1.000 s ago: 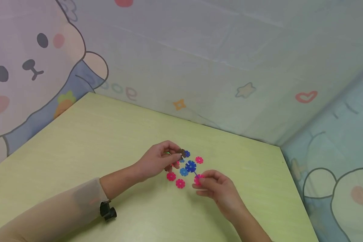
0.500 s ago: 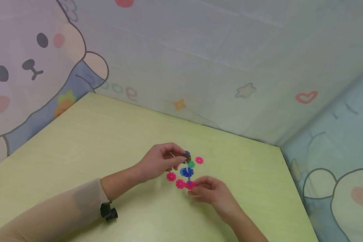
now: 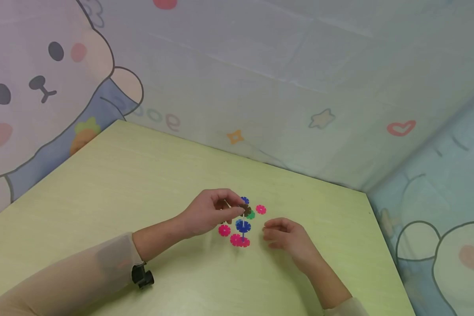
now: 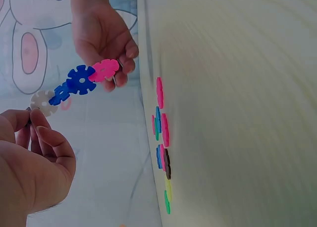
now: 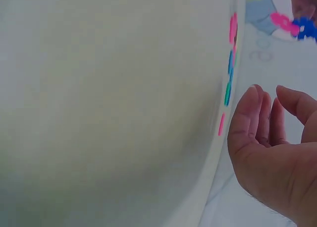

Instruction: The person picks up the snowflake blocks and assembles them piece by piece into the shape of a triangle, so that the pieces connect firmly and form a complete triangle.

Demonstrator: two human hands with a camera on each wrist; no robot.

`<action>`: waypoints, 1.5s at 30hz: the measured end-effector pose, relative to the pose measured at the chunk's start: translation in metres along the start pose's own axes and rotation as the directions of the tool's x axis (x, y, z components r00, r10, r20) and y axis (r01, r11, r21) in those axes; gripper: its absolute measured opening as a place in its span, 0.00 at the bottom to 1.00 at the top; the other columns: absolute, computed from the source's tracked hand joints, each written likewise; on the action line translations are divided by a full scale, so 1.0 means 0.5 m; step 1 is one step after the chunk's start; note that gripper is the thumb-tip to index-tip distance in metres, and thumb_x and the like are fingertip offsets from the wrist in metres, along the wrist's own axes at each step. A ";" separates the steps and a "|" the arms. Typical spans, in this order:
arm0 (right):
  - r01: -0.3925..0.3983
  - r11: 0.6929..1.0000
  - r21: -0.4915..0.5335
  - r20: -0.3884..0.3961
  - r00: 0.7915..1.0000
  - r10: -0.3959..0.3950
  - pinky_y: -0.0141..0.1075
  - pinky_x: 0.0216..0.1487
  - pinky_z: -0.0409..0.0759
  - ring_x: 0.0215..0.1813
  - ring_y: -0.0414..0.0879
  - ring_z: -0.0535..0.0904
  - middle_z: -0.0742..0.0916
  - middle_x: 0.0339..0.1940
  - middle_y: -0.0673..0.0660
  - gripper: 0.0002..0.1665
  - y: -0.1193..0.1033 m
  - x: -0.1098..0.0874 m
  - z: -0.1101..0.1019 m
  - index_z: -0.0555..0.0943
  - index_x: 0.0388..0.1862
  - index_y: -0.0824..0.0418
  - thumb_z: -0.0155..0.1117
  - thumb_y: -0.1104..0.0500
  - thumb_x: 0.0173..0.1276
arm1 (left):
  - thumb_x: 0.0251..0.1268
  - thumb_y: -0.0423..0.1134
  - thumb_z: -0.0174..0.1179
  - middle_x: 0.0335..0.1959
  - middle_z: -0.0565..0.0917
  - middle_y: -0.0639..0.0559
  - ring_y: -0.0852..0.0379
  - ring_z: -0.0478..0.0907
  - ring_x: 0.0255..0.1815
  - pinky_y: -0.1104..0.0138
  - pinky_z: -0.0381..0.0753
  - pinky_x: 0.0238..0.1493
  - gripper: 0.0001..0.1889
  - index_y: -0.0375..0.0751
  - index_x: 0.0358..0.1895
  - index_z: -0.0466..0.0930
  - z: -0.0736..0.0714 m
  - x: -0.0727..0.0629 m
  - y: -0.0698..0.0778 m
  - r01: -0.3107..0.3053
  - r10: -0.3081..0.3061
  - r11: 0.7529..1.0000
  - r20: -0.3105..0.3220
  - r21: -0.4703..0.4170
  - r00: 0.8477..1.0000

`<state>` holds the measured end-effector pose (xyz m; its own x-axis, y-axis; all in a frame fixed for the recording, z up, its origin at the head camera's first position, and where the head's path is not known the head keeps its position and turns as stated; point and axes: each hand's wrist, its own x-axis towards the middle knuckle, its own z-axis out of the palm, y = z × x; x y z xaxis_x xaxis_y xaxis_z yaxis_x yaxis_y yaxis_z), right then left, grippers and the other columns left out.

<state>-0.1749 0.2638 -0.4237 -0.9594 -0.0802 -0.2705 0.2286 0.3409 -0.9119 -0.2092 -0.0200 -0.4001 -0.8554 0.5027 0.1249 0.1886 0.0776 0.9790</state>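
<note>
A chain of interlocking flower-shaped discs hangs from my left hand (image 3: 209,213), whose thumb and fingers pinch the brown disc (image 3: 247,210) at its top. Below it follow a white disc (image 4: 43,102), a small blue disc seen nearly edge-on (image 4: 60,94), a dark blue disc (image 3: 243,226) and a pink disc (image 4: 106,69) at the lower end. My right hand (image 3: 290,241) is held to the right of the chain, apart from it in the head view. The right wrist view shows its fingers loosely bent with nothing between them.
Loose flower discs lie on the pale green table (image 3: 162,175) under and around the chain. Among them are a pink disc (image 3: 224,230), another pink disc (image 3: 261,209) and a green disc (image 3: 251,214). Printed cloth (image 3: 260,66) backs the table.
My right hand held the pink end disc, brought it down and leftward, then let go and drew back to the right. The chain swung from slanted to hanging straight below my left hand.
</note>
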 end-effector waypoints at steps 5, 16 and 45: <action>0.009 0.998 -0.055 -0.052 0.999 -0.012 0.41 0.60 0.90 0.55 0.49 0.89 0.90 0.60 0.62 0.21 0.005 0.046 -0.026 0.84 0.65 0.66 0.67 0.56 0.81 | 0.78 0.42 0.69 0.50 0.91 0.50 0.49 0.88 0.40 0.63 0.89 0.43 0.08 0.50 0.54 0.91 0.003 -0.002 -0.001 -0.007 0.007 1.000 0.007 0.012 1.000; -0.021 0.984 -0.179 -0.102 0.995 0.002 0.36 0.55 0.85 0.57 0.51 0.86 0.89 0.62 0.58 0.20 -0.003 0.141 -0.039 0.85 0.66 0.58 0.67 0.54 0.81 | 0.78 0.41 0.69 0.49 0.92 0.51 0.47 0.87 0.40 0.62 0.89 0.42 0.08 0.49 0.54 0.91 0.004 -0.004 -0.004 -0.026 0.025 0.999 0.011 0.031 1.000; -0.069 0.906 -0.417 -0.101 0.994 0.030 0.50 0.66 0.80 0.58 0.55 0.80 0.87 0.55 0.58 0.16 -0.005 0.167 -0.014 0.85 0.59 0.56 0.74 0.55 0.76 | 0.77 0.42 0.70 0.48 0.91 0.51 0.43 0.84 0.38 0.70 0.77 0.29 0.08 0.51 0.53 0.92 0.001 -0.008 -0.006 -0.031 0.031 0.999 0.011 0.024 0.999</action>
<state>-0.2568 0.2628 -0.4418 -0.9640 0.0249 -0.2648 0.2047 0.7053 -0.6787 -0.2064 -0.0219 -0.4034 -0.8439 0.5141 0.1536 0.2271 0.0827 0.9704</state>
